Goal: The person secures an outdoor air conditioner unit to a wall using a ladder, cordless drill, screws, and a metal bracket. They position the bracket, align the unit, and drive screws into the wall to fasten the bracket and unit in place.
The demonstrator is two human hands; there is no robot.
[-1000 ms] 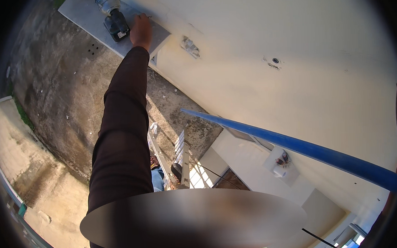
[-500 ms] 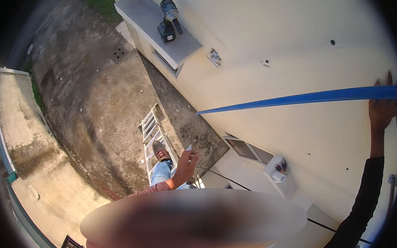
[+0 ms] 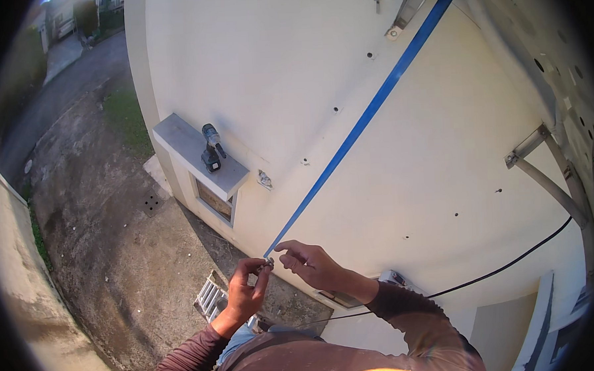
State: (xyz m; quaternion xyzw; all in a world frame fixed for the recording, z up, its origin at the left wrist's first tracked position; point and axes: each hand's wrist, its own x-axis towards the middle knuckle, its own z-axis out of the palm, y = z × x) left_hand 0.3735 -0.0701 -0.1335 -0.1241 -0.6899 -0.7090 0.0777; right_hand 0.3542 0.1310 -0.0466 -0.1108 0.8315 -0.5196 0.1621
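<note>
My left hand (image 3: 244,290) is closed in a pinch, its thumb and fingertips on a small metal fastener (image 3: 268,261), whose exact kind is too small to tell. Just to its right, my right hand (image 3: 306,263) has its index finger stretched toward the fastener and the other fingers bent. Nothing shows in that right hand. Past the fingertips, a flat blue strap (image 3: 364,119) runs along the cream wall (image 3: 238,62) up to the upper right. Its lower end appears beside the fastener; whether they touch I cannot tell.
A cordless drill (image 3: 212,147) stands on a grey window ledge (image 3: 175,134). Several drilled holes dot the wall, and metal brackets (image 3: 540,142) stick out at right. Below me is an aluminium ladder (image 3: 211,296) on concrete ground (image 3: 93,227). A black cable (image 3: 506,268) crosses the lower right.
My right hand has left the strap's upper end and come down beside my left hand. The view has turned, and the strap now slants steeply. The left hand now pinches a visible metal fastener.
</note>
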